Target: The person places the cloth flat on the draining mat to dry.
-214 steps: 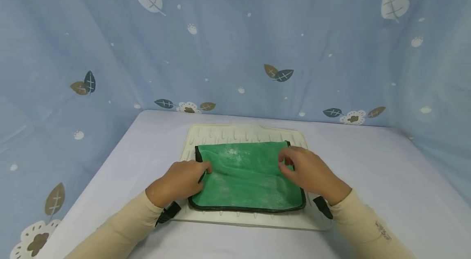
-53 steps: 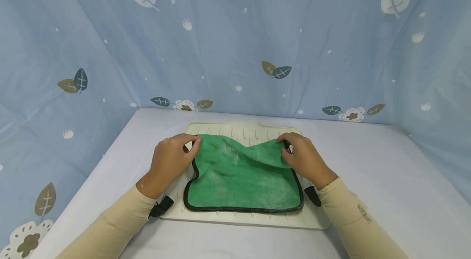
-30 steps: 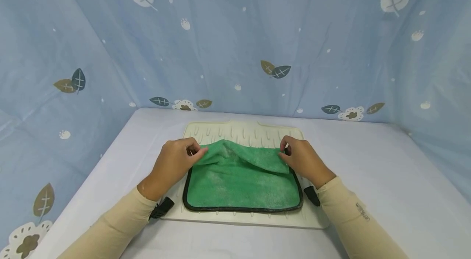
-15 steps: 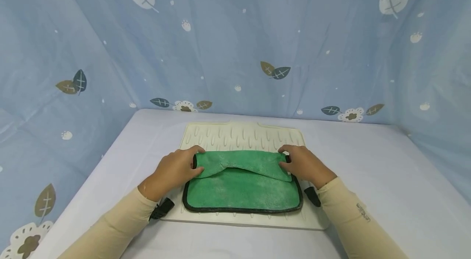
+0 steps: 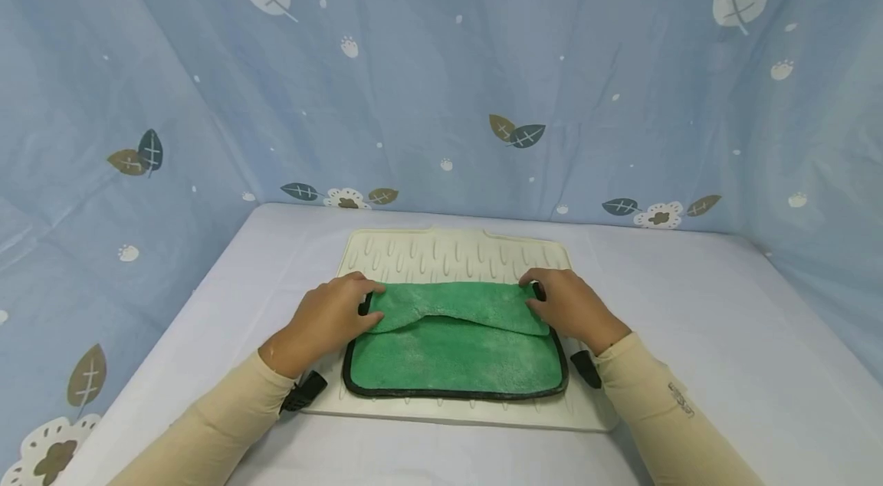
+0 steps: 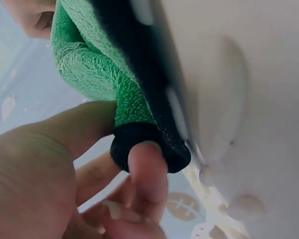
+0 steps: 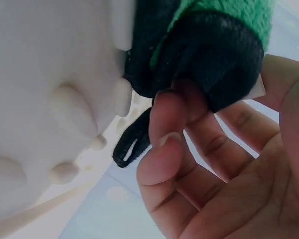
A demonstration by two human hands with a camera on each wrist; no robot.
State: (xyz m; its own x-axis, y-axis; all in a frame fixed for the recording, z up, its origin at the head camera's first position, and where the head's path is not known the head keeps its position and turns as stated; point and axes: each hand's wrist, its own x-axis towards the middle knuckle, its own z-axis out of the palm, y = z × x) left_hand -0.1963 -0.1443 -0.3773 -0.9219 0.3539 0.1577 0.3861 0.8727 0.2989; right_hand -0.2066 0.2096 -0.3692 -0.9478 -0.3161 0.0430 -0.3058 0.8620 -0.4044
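A green towel (image 5: 455, 363) with dark edging lies on a cream ribbed mat, its far part folded over toward the person as a flap (image 5: 458, 300). At the left end of the fold, my left hand (image 5: 329, 319) grips the cloth between thumb and fingers. In the left wrist view a fingertip (image 6: 148, 162) presses the dark edging from the end. My right hand (image 5: 574, 310) holds the opposite end of the fold. In the right wrist view its fingers (image 7: 169, 117) curl at the dark hem, and a small dark loop (image 7: 132, 142) hangs beside them.
The cream mat (image 5: 462, 252) has raised oval bumps and rests on a white-covered table (image 5: 690, 317). Behind and at both sides hangs a blue curtain (image 5: 414, 72) with leaf and flower prints. Dark straps (image 5: 303, 392) sit at the wrists.
Both hands took the towel's far corners, lifted that edge and brought it toward the person, folding it over. Over the last half second the hands and flap have barely moved.
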